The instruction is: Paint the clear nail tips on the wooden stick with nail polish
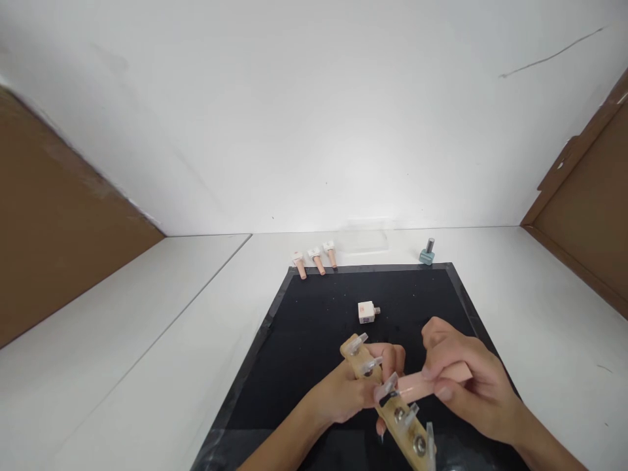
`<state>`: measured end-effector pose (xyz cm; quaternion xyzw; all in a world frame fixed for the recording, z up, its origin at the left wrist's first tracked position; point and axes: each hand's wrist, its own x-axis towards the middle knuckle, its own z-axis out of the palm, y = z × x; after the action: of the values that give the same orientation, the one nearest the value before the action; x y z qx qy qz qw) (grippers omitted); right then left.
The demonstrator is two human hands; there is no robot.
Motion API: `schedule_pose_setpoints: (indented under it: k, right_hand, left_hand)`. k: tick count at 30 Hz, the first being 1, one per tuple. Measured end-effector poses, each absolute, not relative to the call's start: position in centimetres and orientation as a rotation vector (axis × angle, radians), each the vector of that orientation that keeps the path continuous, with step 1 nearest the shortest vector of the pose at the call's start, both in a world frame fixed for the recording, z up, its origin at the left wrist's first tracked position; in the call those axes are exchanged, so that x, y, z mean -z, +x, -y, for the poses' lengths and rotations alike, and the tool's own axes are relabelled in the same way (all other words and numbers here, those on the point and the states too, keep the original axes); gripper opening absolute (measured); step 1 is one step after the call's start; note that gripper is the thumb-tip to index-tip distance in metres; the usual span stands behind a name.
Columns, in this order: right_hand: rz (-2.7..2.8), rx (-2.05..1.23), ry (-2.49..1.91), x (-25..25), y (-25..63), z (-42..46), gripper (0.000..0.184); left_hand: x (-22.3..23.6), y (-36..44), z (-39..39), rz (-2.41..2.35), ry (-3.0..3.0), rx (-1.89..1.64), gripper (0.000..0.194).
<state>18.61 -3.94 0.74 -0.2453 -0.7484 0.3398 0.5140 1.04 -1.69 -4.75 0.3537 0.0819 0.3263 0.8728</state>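
My left hand [343, 394] is closed around a wooden nail-tip stand [409, 439] that slants down to the right. Several clear false nail tips [411, 415] stick up from it, on round metal studs. Between thumb and fingers, my right hand [483, 392] pinches a nail polish brush by its long pink cap [415, 386]. The brush end is at the middle nail tip; whether the bristles touch it I cannot tell. Beyond the hands, an uncapped white nail polish bottle [366, 313] lies with its neck to the right on the black mat [299, 340].
Three white bottles with pink caps [316, 260] lie at the mat's far left edge. Behind the mat is a clear plastic tray [363, 242]. A teal bottle with a grey cap [427, 254] stands at the far right corner. Brown cardboard panels [59, 222] flank the white table.
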Motion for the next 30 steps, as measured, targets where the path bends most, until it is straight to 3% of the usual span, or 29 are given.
schedule_pose_setpoints:
  k: [30]
  right_hand:
    - [1.616,-0.841,-0.759,-0.1,18.5,4.4,0.019]
  left_hand:
    - [5.8,0.7,2.2,-0.062,0.74,-0.672,0.031]
